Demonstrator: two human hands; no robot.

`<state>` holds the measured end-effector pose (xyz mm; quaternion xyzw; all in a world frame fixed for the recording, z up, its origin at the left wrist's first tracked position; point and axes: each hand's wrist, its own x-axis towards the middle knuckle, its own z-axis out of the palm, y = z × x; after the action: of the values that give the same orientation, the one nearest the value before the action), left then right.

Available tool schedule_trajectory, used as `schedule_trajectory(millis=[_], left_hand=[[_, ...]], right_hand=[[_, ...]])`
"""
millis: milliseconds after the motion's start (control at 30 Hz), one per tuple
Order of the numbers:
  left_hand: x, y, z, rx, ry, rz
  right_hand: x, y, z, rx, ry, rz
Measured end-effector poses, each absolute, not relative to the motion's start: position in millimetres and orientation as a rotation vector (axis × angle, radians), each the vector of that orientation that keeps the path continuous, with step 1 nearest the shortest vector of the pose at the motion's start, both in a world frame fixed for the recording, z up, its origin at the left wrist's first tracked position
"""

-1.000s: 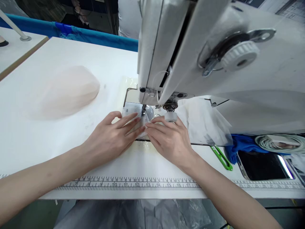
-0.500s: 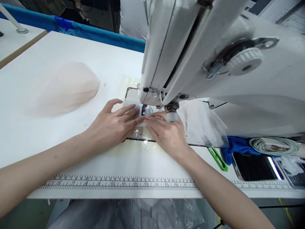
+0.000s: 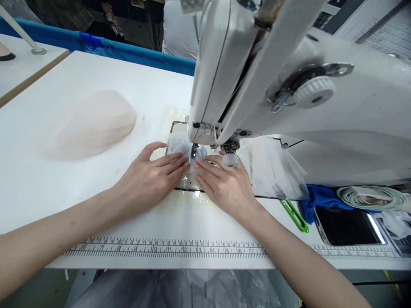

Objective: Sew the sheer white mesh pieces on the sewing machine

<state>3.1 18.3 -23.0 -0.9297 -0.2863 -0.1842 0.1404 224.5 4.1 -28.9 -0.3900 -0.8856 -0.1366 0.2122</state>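
My left hand (image 3: 154, 175) lies with its fingers stretched out flat, fingertips just left of the presser foot (image 3: 194, 150) of a white sewing machine (image 3: 218, 77). On the other side, my right hand (image 3: 224, 179) rests with its fingers extended, fingertips close to the foot and partly behind a knob. Beneath the fingertips is the metal and clear needle plate area (image 3: 189, 182). Any thin see-through cloth under the fingers is too faint to make out. A sheer beige fabric piece (image 3: 102, 122) lies on the table left of my hands.
White sheer fabric pieces (image 3: 269, 164) lie under the machine arm. Right of them are a green thread snipper (image 3: 294, 216), a phone (image 3: 349, 226), a blue cloth (image 3: 316, 196) and a coiled cord (image 3: 369, 196). A printed ruler (image 3: 167, 248) follows the table's front edge.
My left fingertips have drawn slightly back from the right ones, leaving a small gap before the foot. The whole view has shifted a little.
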Motion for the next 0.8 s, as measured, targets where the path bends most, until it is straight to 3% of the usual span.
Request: schedule_trajectory(millis=[800], left_hand=[[5.5,29.1,-25.4,-2.732,-0.862,-0.59]], right_hand=[[222.8,8.3,-27.9,-1.21,-2.481,-0.361]])
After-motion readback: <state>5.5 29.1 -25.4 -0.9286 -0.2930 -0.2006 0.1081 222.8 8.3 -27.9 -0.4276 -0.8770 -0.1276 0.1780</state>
